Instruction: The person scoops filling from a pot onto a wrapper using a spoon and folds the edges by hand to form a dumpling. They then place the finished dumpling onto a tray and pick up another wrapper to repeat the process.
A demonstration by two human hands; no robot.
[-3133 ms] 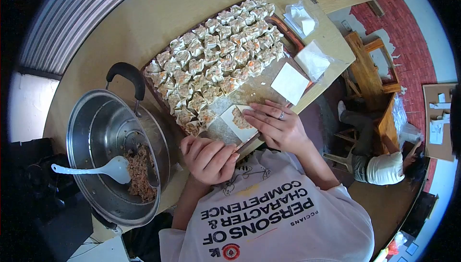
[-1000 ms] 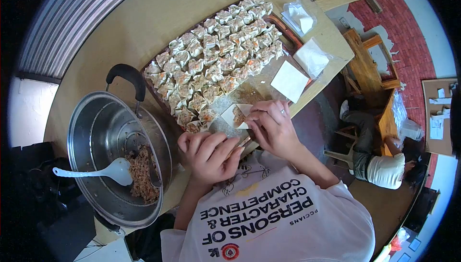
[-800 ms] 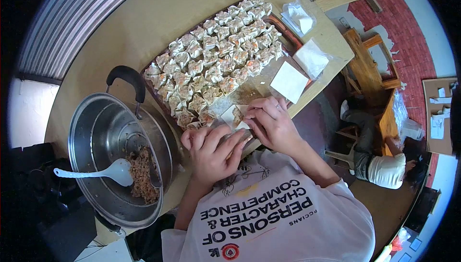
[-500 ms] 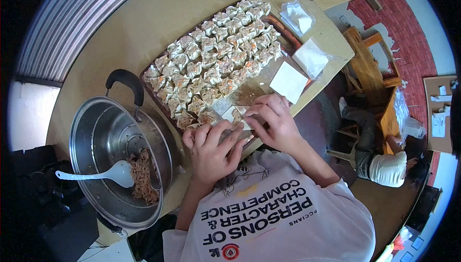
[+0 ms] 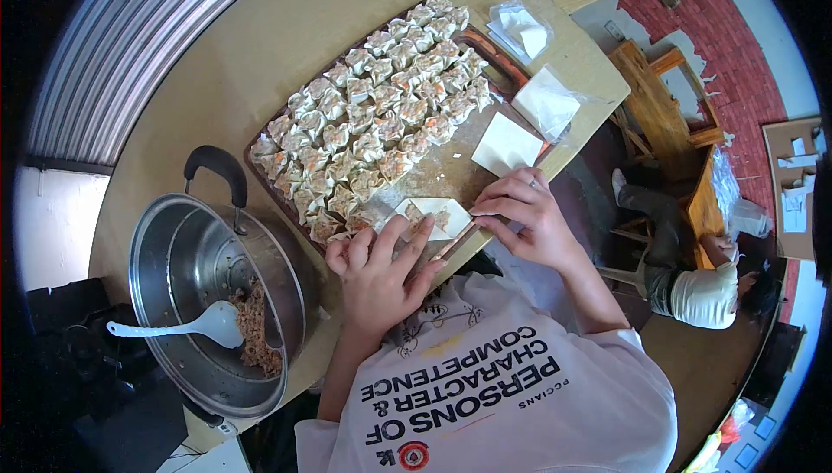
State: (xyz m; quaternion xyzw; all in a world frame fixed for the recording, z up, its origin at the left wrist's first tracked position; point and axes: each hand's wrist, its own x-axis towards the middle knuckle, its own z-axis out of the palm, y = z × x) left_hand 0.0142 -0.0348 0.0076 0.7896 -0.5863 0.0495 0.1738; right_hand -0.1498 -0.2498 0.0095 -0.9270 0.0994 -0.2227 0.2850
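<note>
A white square dumpling wrapper [image 5: 450, 226] with brown filling smeared on it lies at the near edge of a tray [image 5: 459, 157]. My left hand [image 5: 379, 287] has its fingers apart, with the fingertips on the wrapper's left side. At the opposite corner, my right hand [image 5: 529, 220] pinches the wrapper's edge between thumb and fingers. Rows of pleated, open-topped dumplings [image 5: 364, 118] fill the left and far parts of the tray. Close to my right hand lies a stack of plain wrappers [image 5: 507, 144].
To the left stands a large steel pot [image 5: 299, 300] with a black handle [image 5: 217, 165]. Meat filling [image 5: 257, 334] and a white ladle [image 5: 217, 324] are inside it. Plastic-bagged wrappers [image 5: 548, 102] lie at the table's right edge. Another person [image 5: 702, 300] sits at the far right.
My right hand has moved right, from the wrapper's middle to its right corner, and the wrapper now shows more fully. My left hand stays near its place. The view has shifted slightly.
</note>
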